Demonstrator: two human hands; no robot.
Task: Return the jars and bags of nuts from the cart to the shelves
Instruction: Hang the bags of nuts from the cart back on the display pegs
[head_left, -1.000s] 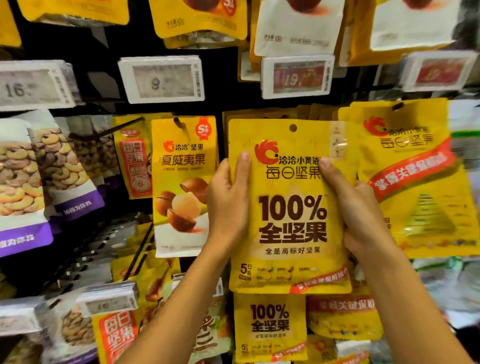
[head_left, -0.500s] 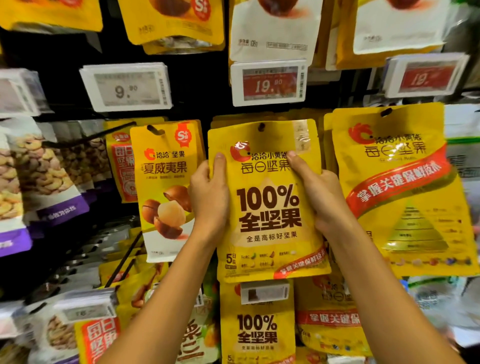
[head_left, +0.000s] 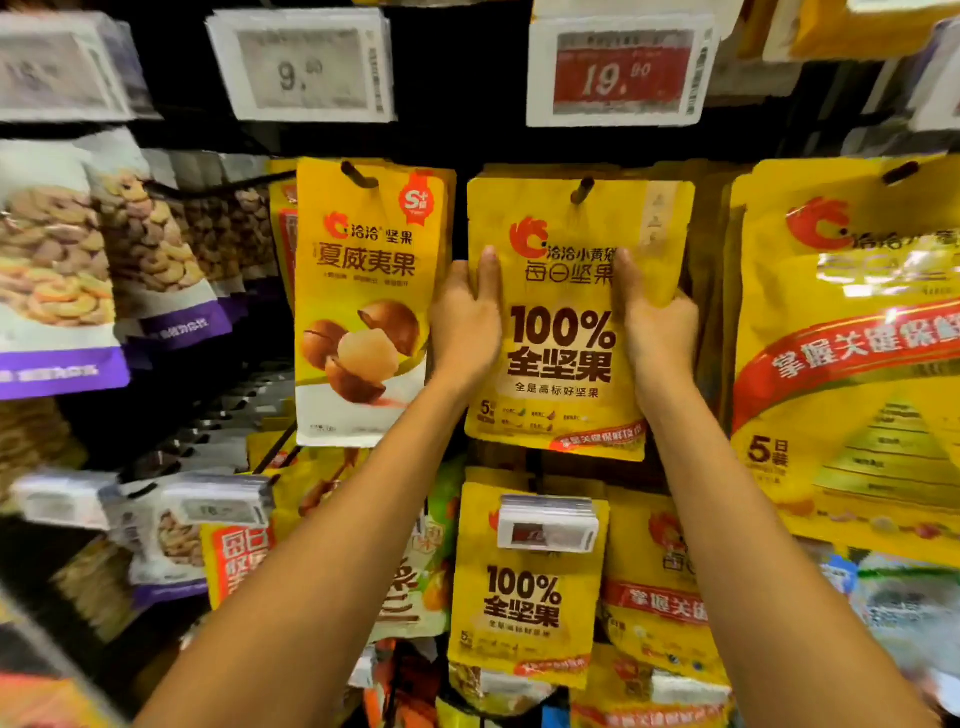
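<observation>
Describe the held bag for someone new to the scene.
Find the red price tag reading 19. On the peg below hangs a yellow bag, gripped by left hand and right hand. The macadamia bag left and pyramid bag right lack its big dark 100%.

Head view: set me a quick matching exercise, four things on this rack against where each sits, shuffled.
1. 100% nut bag
2. macadamia bag
3. red price tag
4. cashew bags

A. far left, purple band
B. directly above the 100% nut bag
C. gripped by left hand and right hand
D. hanging just left of the left hand

Pairs: 1-C, 2-D, 3-B, 4-A.
</observation>
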